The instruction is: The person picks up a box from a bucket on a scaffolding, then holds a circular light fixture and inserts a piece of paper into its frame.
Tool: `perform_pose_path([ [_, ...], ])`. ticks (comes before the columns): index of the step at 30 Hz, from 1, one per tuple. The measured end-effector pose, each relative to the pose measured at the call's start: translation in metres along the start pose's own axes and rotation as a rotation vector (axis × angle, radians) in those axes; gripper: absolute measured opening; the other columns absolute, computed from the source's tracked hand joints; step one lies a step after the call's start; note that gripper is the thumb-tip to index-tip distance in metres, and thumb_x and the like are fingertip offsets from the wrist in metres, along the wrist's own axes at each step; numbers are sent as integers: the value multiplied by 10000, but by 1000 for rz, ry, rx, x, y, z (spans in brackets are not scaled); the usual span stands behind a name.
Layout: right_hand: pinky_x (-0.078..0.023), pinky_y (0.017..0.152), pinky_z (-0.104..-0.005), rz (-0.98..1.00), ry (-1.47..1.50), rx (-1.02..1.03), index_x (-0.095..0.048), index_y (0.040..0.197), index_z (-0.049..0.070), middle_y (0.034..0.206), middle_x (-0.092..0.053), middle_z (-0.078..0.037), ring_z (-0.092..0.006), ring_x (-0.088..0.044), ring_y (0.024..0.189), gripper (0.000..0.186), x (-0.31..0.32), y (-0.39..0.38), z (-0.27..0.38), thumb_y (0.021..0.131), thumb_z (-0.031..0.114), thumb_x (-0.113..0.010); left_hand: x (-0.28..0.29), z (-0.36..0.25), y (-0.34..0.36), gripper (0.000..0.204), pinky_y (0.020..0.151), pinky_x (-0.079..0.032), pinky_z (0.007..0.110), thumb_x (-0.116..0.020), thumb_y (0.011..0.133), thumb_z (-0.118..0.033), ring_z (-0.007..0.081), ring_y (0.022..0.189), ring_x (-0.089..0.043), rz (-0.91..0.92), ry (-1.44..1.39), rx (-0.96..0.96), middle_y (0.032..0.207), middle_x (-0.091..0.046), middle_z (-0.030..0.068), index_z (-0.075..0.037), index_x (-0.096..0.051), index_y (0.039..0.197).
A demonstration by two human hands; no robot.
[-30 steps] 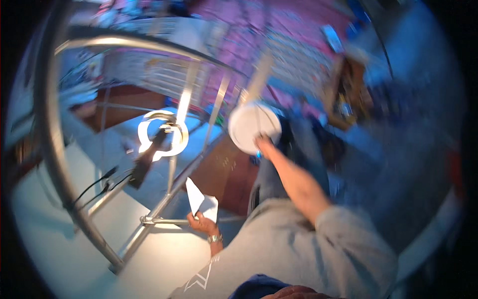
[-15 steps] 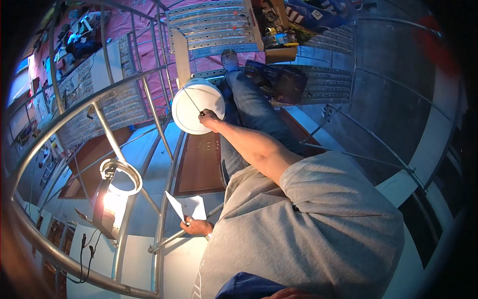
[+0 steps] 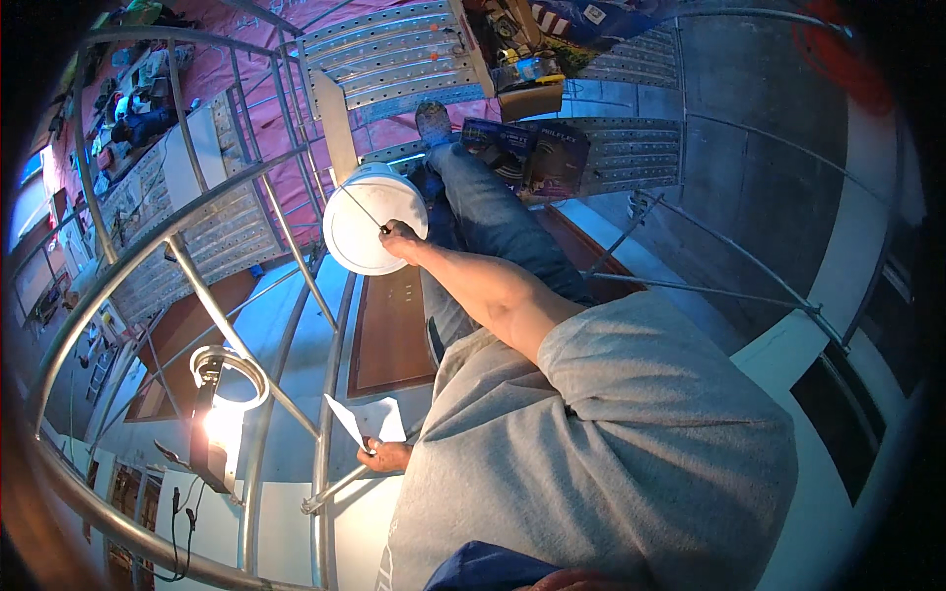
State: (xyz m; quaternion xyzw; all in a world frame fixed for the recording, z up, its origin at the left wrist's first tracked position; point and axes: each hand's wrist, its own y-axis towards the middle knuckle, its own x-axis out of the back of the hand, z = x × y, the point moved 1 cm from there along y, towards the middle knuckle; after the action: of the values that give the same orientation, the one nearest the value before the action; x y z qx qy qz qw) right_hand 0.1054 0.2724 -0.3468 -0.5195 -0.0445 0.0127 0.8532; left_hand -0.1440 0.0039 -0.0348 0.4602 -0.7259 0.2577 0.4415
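From where I stand, the white bucket (image 3: 357,246) sits against the inner side of the person's jeans leg (image 3: 503,212). Over its round face, the right hand (image 3: 402,242) is closed about the end of a thin dark rod or wire; I can't tell which. Nearer the person than the bucket, the left hand (image 3: 386,455) grips a bent white sheet (image 3: 382,419), and I see no writing on it. Right of the bucket, past the leg, dark boxes (image 3: 554,163) carry pale printing. A metal rail (image 3: 299,250) runs just left of the bucket, leaving a narrow gap; a perforated deck (image 3: 399,64) lies beyond it, and a brown panel (image 3: 389,340) below.
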Motion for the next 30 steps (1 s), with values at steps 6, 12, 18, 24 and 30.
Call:
perform_pose_path([
  [6, -518, 923, -426, -25, -70, 33, -654, 1170, 47, 1175, -693, -213, -355, -665, 1104, 309, 7, -2, 6, 962, 268, -593, -1, -6, 1, 174, 827, -435, 455, -605, 890, -106, 322, 858, -557, -3, 79, -27, 907, -613, 159, 52, -591, 962],
  [12, -521, 906, -432, -8, -60, 45, -656, 1147, 49, 1151, -695, -218, -356, -668, 1090, 299, 1, -14, 17, 963, 277, -598, 0, 8, 4, 158, 671, -397, 418, -683, 843, -139, 252, 713, -460, -61, -90, -96, 748, -546, 112, 0, -628, 894],
  [18, -513, 882, -405, 28, -26, 17, -649, 1212, 43, 1119, -699, -177, -297, -656, 1036, 361, 8, 5, -3, 965, 303, -604, -4, -13, -7, 120, 818, -437, 390, -587, 949, -81, 256, 887, -546, 45, 38, 78, 942, -614, 118, 25, -601, 1002],
  [24, -508, 844, -403, 9, -11, 63, -655, 1160, 30, 1042, -696, -171, -285, -646, 967, 334, 4, 14, -10, 961, 296, -618, -1, -7, -1, 141, 799, -452, 448, -674, 867, -64, 298, 820, -570, -26, -70, 43, 879, -648, 164, 22, -679, 978],
  [30, -510, 833, -404, 13, -55, 90, -659, 1136, 21, 1026, -701, -184, -291, -658, 963, 328, 14, 25, -14, 933, 276, -624, 5, -6, 0, 257, 799, -463, 437, -706, 863, -192, 306, 826, -583, -32, 150, 63, 887, -663, 179, 30, -692, 990],
])
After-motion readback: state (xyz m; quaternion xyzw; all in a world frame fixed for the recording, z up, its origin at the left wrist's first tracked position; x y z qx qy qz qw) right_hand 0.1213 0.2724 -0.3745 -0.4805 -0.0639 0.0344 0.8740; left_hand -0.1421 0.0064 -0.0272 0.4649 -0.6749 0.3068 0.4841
